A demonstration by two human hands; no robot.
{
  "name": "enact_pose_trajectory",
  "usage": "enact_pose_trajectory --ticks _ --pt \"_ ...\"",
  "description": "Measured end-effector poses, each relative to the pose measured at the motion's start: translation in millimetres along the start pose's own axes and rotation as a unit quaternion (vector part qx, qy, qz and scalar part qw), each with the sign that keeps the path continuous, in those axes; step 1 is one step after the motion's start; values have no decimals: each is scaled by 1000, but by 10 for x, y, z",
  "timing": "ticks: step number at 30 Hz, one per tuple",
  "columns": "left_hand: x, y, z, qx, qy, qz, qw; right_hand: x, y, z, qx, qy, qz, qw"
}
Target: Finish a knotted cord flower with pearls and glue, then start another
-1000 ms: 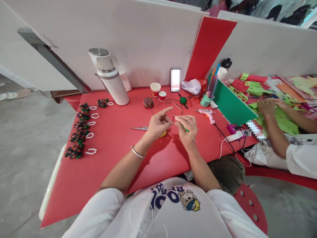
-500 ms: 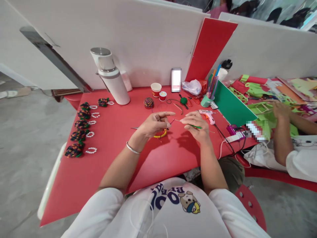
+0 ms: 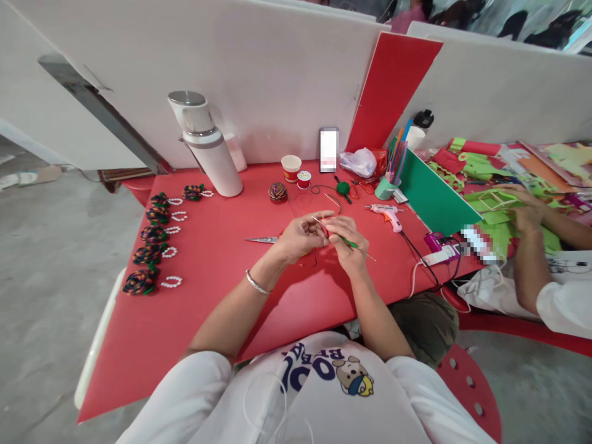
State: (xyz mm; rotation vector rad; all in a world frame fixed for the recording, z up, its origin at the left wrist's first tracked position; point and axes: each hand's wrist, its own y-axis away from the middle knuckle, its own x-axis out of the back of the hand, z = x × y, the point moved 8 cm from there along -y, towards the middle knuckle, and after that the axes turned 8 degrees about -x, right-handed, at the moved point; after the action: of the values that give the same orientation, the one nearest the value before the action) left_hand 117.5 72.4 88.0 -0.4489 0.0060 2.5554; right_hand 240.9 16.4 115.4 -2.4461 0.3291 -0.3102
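Note:
In my right hand (image 3: 348, 246) is a crochet hook (image 3: 350, 244) with a green grip, pinched between the fingers. Its metal tip reaches up to the fingers of my left hand (image 3: 300, 237). That hand is closed on thin yarn (image 3: 323, 215), a strand of which loops over the stretched index finger; the piece between the fingers is mostly hidden. Scissors (image 3: 261, 240) lie on the table below my left hand, blades pointing left and handles partly covered. A multicoloured yarn ball (image 3: 277, 192) rests farther back.
Several dark braided yarn bundles (image 3: 147, 252) with white bead loops (image 3: 171, 282) line the left side. Behind stand a white thermos (image 3: 215, 160), a paper cup (image 3: 291, 168) and a phone (image 3: 328, 150). A pink glue gun (image 3: 387, 216) lies right, near a co-worker's hands (image 3: 527, 209).
My hands have come together, the right one moving left and the hook now crossing the left fingers. My left hand has shifted right, showing more of the scissors.

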Motion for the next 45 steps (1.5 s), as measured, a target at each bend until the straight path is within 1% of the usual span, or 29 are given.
enact_pose_trajectory --ticks 3,8,11,15,17,20,23,26,28,29,30,32,35,37,41,43,45 --pt "7 1 -7 9 17 1 1000 40 -6 -39 -1 39 18 999" --pt "83 -6 103 -13 12 21 1000 62 -12 -100 13 16 7 1000" --pt "104 -22 120 -26 31 33 999 45 -3 -147 19 27 9 999" --pt "116 -42 123 -43 40 37 998 21 2 -237 38 84 1 996" --pt "125 -44 120 -43 37 36 998 26 9 -277 51 119 7 992" --pt "137 -42 121 -38 4 38 999 30 42 -300 66 167 24 983" --pt "144 -31 148 -46 -21 63 997 19 100 -251 61 223 52 972" --pt "108 -15 138 -37 20 75 996 17 182 -209 68 256 100 959" --pt "61 -6 90 -3 68 58 996 21 223 -211 87 268 128 951" --pt "39 0 64 19 91 44 995 21 227 -215 97 269 131 949" --pt "25 4 44 39 109 30 993 20 214 -214 105 265 122 951" --pt "36 6 35 63 124 11 990 25 147 -195 107 239 73 962" --pt "125 -11 71 64 98 11 993 78 3 -143 85 172 -19 981" --pt "181 -22 100 57 73 17 996 136 -74 -136 78 136 -58 986" --pt "235 -25 142 44 40 19 998 230 -151 -187 82 99 -99 987" --pt "241 -21 153 41 27 13 999 263 -169 -186 65 88 -114 987" --pt "237 -16 156 43 14 4 999 294 -180 -141 31 75 -122 989"
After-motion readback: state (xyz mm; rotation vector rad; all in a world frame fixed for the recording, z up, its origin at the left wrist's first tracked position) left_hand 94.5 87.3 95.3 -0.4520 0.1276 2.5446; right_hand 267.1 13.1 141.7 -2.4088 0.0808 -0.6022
